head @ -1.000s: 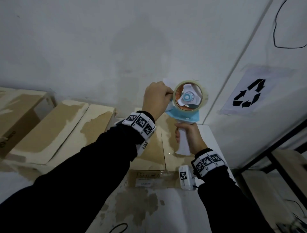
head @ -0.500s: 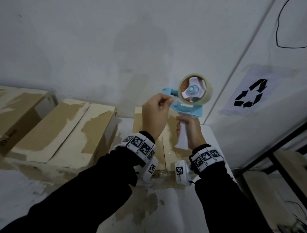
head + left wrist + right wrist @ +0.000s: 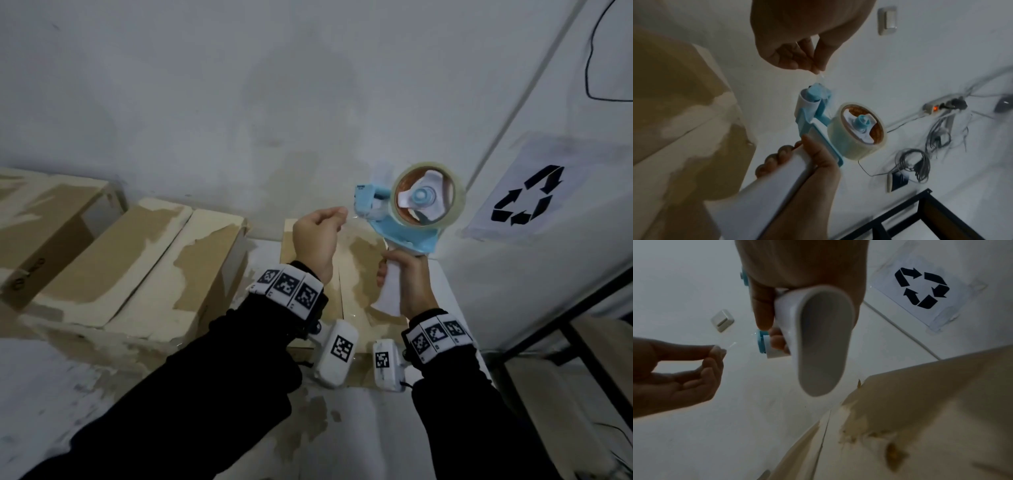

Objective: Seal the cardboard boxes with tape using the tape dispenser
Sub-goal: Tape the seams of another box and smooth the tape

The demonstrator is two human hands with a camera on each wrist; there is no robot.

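My right hand [image 3: 409, 277] grips the white handle of a blue tape dispenser [image 3: 394, 222] with a roll of clear tape [image 3: 428, 198], held up in the air above a cardboard box [image 3: 356, 270]. My left hand [image 3: 318, 236] is just left of the dispenser's front end and pinches the free end of the clear tape [image 3: 819, 75] between thumb and forefinger. In the right wrist view the handle's butt [image 3: 822, 340] fills the middle, with the left hand [image 3: 694, 368] to its left. The box's two top flaps lie flat with a seam between them [image 3: 340, 294].
More cardboard boxes [image 3: 137, 263] with torn, patchy tops lie to the left along the white wall. A recycling sign [image 3: 527, 195] is taped on the right wall. A black metal frame [image 3: 555, 325] stands at the right. Cables and a power strip [image 3: 937, 107] show in the left wrist view.
The dispenser has swung to the right and tilted. My left hand has come off its front and drawn back to the left and down, with the tape end in its pinch.
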